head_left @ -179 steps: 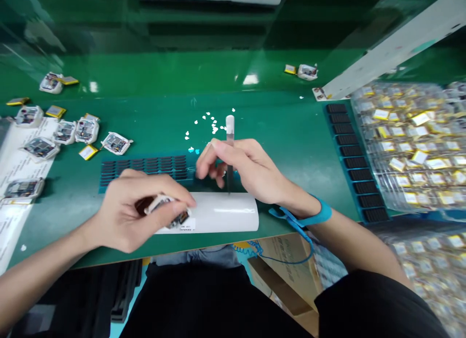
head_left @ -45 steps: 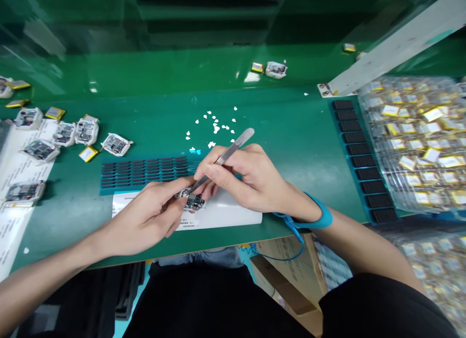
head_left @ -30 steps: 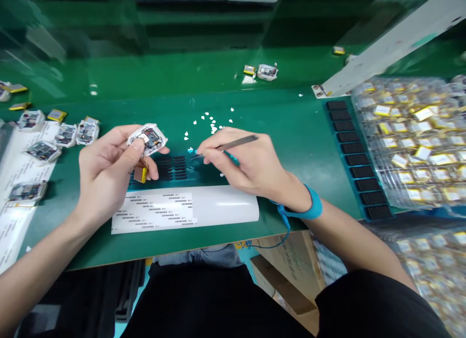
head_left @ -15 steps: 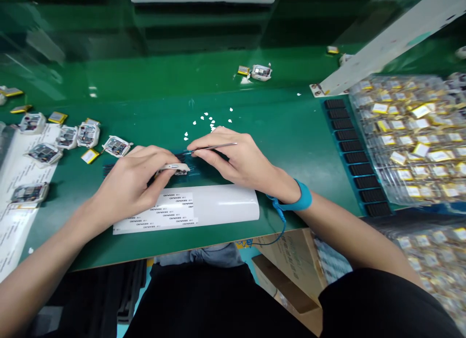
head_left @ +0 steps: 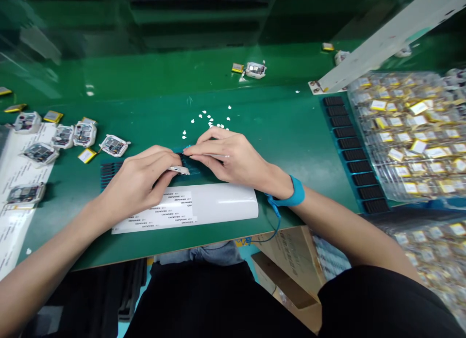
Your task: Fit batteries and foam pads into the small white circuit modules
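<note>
One white-cased unit (head_left: 179,170) held on edge in left hand (head_left: 140,178)
Clasped between thumb and fingers, above blue film (head_left: 193,171) on green surface (head_left: 298,144); slim metal tool (head_left: 217,155) pinched in fingers of right hand (head_left: 233,158), near unit; tip contact not determinable

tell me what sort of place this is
Likely an electronics assembly workplace: white-framed circuit boards lie at left, many yellow-edged, battery-like packs sit at right, and a corded blue wrist strap is being worn.
</note>
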Action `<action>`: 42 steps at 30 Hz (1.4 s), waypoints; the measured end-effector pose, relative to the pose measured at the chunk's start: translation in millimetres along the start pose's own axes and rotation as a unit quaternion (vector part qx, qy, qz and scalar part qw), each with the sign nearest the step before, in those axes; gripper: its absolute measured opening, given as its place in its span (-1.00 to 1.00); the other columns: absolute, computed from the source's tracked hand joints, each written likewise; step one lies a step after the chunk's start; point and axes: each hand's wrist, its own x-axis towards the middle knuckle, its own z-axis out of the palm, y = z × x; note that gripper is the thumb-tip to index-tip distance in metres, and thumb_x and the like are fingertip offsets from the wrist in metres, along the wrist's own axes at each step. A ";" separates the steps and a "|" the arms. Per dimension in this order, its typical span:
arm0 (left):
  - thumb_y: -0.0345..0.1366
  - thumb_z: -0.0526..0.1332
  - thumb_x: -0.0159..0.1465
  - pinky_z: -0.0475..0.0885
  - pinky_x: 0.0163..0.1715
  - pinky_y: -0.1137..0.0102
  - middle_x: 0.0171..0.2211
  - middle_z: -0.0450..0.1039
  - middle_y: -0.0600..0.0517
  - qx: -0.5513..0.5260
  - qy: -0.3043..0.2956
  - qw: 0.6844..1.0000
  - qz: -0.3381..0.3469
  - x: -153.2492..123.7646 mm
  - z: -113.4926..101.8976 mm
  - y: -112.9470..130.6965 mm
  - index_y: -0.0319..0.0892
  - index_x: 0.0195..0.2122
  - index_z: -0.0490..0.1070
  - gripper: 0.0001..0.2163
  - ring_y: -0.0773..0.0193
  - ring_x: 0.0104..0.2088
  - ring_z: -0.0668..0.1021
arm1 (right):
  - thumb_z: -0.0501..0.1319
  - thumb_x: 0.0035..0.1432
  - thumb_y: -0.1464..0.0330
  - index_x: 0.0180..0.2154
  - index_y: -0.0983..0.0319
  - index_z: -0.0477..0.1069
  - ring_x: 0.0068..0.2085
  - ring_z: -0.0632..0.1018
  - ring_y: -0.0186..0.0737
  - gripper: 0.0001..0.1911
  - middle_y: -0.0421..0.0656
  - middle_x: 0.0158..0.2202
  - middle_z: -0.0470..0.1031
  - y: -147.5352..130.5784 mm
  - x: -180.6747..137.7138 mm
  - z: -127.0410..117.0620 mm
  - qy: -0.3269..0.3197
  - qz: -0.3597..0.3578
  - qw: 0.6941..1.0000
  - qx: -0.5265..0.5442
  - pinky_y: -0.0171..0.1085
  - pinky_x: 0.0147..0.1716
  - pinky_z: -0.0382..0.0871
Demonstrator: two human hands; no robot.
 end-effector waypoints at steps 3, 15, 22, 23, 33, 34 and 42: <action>-0.46 0.07 0.42 0.48 -0.01 0.24 -0.14 0.59 -0.10 0.010 0.002 1.000 0.002 0.4 2.4 1.5 -0.25 -0.12 0.50 -0.80 0.09 -0.05 0.59 | 0.11 0.42 0.45 -0.13 0.23 0.56 -0.15 0.56 -0.25 -0.77 -0.18 -0.24 0.63 -2.8 -0.2 4.7 0.003 -0.034 0.996 -0.077 -0.28 -0.29 0.46; -0.51 0.15 0.33 0.50 -0.02 0.13 -0.17 0.63 -0.03 -0.041 0.111 0.990 0.081 -1.6 -3.9 14.9 -0.12 -0.11 0.49 -0.79 0.05 -0.07 0.63 | 0.19 0.38 0.47 0.00 0.12 0.47 -0.23 0.55 -0.32 -0.78 -0.30 -0.16 0.67 2.7 5.8 -14.7 0.141 -0.076 0.965 -0.208 -0.25 -0.20 0.44; -0.47 0.22 0.25 0.52 -0.43 0.35 -0.44 0.55 -0.05 -0.547 0.272 0.720 -0.330 9.3 -28.7 18.8 -0.20 -0.39 0.52 -0.88 0.18 -0.40 0.60 | 0.25 0.32 0.49 0.03 0.08 0.48 -0.21 0.57 -0.27 -0.71 -0.27 -0.10 0.67 -14.1 5.5 -23.8 0.187 -0.094 0.951 -0.229 -0.20 -0.14 0.51; -0.47 0.19 0.23 0.53 -0.41 0.35 -0.44 0.56 -0.09 -0.593 0.239 0.676 -0.366 10.6 -28.2 17.3 -0.23 -0.42 0.52 -0.87 0.17 -0.40 0.59 | 0.25 0.31 0.50 0.02 0.09 0.48 -0.21 0.57 -0.27 -0.70 -0.27 -0.10 0.68 -16.3 5.5 -23.6 0.188 -0.099 0.950 -0.230 -0.21 -0.12 0.51; -0.45 0.24 0.25 0.46 -0.41 0.43 -0.26 0.61 -0.12 -0.628 0.167 0.674 -0.352 9.3 -20.4 22.0 -0.27 -0.37 0.60 -0.87 0.26 -0.39 0.51 | 0.28 0.28 0.50 -0.03 0.16 0.51 -0.22 0.57 -0.28 -0.75 -0.23 -0.06 0.68 -35.5 3.2 -29.1 0.133 -0.113 0.954 -0.245 -0.23 -0.09 0.52; -0.46 0.24 0.22 0.45 -0.42 0.43 -0.26 0.61 -0.12 -0.628 0.155 0.680 -0.346 8.8 -20.2 20.8 -0.26 -0.36 0.61 -0.87 0.26 -0.40 0.50 | 0.28 0.27 0.50 -0.02 0.14 0.51 -0.21 0.58 -0.27 -0.73 -0.24 -0.05 0.67 -36.3 2.7 -29.3 0.127 -0.113 0.955 -0.242 -0.22 -0.08 0.52; -0.40 0.33 0.24 0.32 -0.55 0.44 -0.44 0.49 -0.02 -0.552 0.189 0.732 -0.353 6.8 -11.2 17.5 -0.18 -0.38 0.57 -0.94 0.32 -0.50 0.43 | 0.27 0.29 0.48 0.07 0.01 0.48 -0.10 0.59 -0.26 -0.63 -0.35 0.11 0.56 -36.4 -2.3 -28.3 0.091 -0.122 0.963 -0.220 -0.17 -0.05 0.52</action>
